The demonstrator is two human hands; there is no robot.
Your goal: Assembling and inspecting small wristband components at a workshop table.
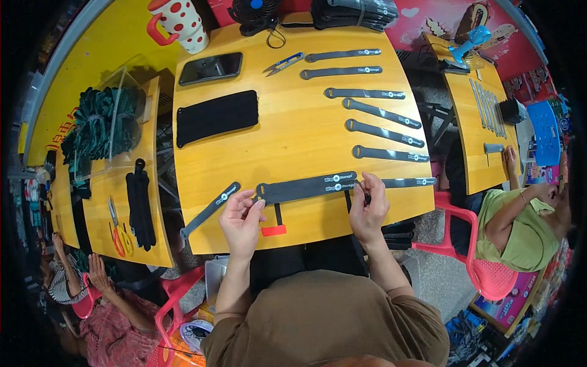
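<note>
A couple of dark grey storage straps (299,188), lying edge to edge, stretch between my hands near the table's front edge. My left hand (240,223) pinches their left end, beside the slotted tip. The fingers of my right hand (370,211) are closed at the other end, and a small black piece shows between them. Beneath the straps, a black strip with a red tab (273,231) hangs toward the table edge. Left of my left hand lies a single grey strap (211,209) at a slant. Another strap (409,182) reaches out to the right behind my right hand.
Several grey straps (382,136) lie spread along the table's right side. A folded black cloth stack (217,117), a phone (211,68), thread snips (285,63), a dotted mug (179,25) and a bundled strap pile (354,13) sit farther back. Co-workers sit at side tables.
</note>
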